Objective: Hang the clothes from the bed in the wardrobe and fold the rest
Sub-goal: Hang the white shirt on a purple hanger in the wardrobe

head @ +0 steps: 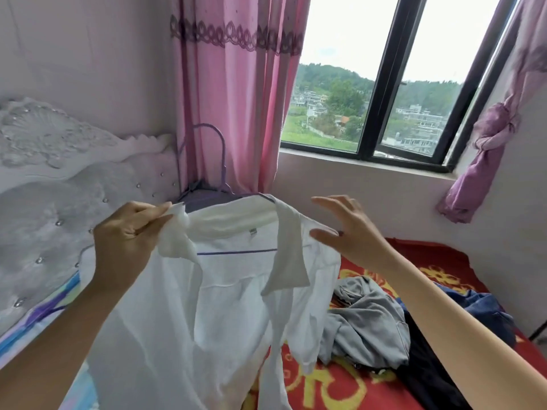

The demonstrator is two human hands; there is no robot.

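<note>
Shirt point(183, 321), white and collared, hangs vertical over the red bed point(340, 389) on a purple hanger point(224, 155), hook up; left hand point(127, 232) pinches the collar, right hand point(349, 229) spread open-fingered beside its shoulder.

We looked from head height, forward and slightly down, so near that the white shirt point(207, 306) between our left hand point(130, 232) and right hand point(347, 232) filled the lower view, with the bed point(438, 255) beyond the right hand and the window point(384, 84) above it.
</note>
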